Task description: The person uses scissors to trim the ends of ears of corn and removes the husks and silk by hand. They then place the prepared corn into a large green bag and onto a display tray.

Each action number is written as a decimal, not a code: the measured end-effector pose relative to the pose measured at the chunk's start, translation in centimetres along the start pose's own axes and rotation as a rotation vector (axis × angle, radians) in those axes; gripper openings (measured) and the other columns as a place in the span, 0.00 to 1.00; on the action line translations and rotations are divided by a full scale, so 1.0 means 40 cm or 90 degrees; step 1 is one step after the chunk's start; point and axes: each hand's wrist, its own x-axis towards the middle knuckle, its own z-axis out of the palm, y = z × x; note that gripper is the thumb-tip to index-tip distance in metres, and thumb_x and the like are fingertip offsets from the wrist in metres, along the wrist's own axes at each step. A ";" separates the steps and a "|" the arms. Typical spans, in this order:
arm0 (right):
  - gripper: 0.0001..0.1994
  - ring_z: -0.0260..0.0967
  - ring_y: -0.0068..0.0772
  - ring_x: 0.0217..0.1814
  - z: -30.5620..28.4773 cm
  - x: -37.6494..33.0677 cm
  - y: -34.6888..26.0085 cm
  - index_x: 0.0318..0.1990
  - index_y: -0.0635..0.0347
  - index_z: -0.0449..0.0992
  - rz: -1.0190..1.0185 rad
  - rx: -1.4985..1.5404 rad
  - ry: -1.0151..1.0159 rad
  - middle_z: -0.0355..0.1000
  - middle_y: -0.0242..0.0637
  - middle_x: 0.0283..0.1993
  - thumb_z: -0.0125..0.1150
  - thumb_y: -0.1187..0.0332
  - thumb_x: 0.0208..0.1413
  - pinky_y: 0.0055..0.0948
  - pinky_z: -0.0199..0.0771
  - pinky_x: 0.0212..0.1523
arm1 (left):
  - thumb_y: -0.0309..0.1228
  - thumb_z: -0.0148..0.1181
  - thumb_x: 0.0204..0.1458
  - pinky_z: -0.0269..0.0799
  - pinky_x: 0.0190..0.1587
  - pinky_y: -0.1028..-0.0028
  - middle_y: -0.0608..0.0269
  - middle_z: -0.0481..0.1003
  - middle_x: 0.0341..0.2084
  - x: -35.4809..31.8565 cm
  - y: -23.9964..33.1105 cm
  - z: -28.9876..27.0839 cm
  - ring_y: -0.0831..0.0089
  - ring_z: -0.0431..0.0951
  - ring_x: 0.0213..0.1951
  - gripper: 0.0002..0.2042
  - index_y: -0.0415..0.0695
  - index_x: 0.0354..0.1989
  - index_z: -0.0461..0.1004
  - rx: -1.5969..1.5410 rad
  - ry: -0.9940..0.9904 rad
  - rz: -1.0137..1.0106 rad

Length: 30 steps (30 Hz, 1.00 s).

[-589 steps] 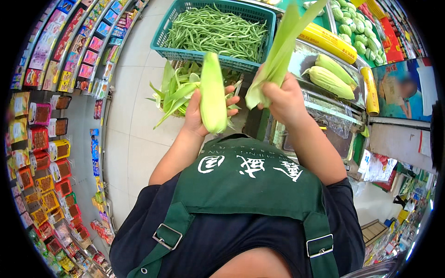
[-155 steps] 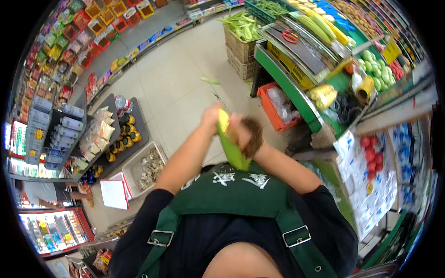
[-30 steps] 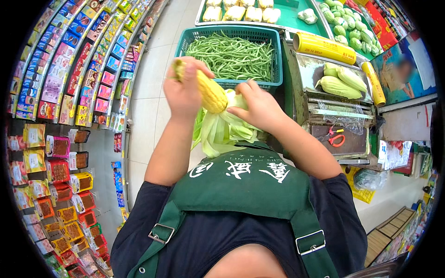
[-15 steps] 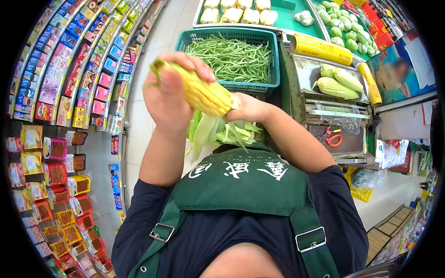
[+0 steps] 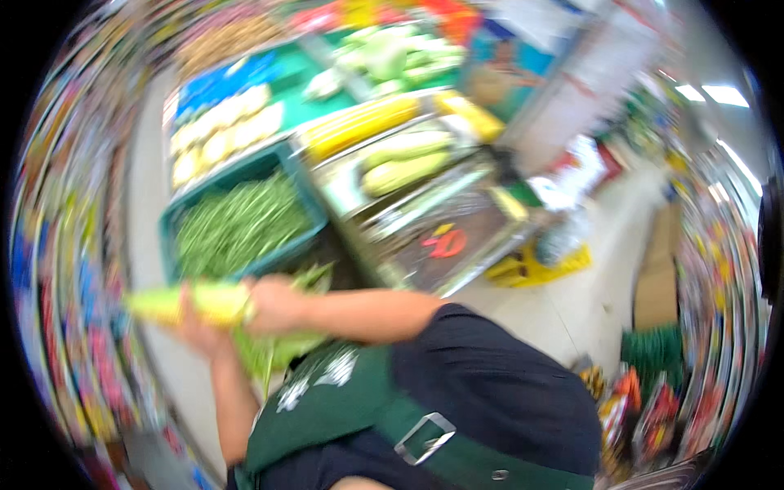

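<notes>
A peeled yellow corn cob lies across my two hands to the left, its tip pointing left. My left hand is wrapped round the middle of the cob from below. At its stem end my right hand grips it with closed fingers. Green husks hang or lie beneath my hands, in front of my apron; whether they are still joined to the cob cannot be made out. The picture is smeared by motion, so single fingers are unclear.
Ahead stands a teal basket of green beans. To its right are husked-looking pale green cobs, a yellow film roll and red-handled scissors on a work stand. Packed shelves line the left.
My view has swung to the right, so the basket and stand appear further left. Both hands keep hold of the cob, which now lies nearly level.
</notes>
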 end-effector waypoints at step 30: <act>0.44 0.65 0.48 0.59 -0.022 -0.045 0.026 0.59 0.67 0.59 -0.378 0.443 0.193 0.65 0.51 0.56 0.76 0.61 0.32 0.39 0.66 0.57 | 0.35 0.60 0.54 0.74 0.53 0.62 0.50 0.68 0.49 -0.069 0.040 0.199 0.61 0.73 0.49 0.27 0.32 0.58 0.60 -0.039 -0.253 -0.062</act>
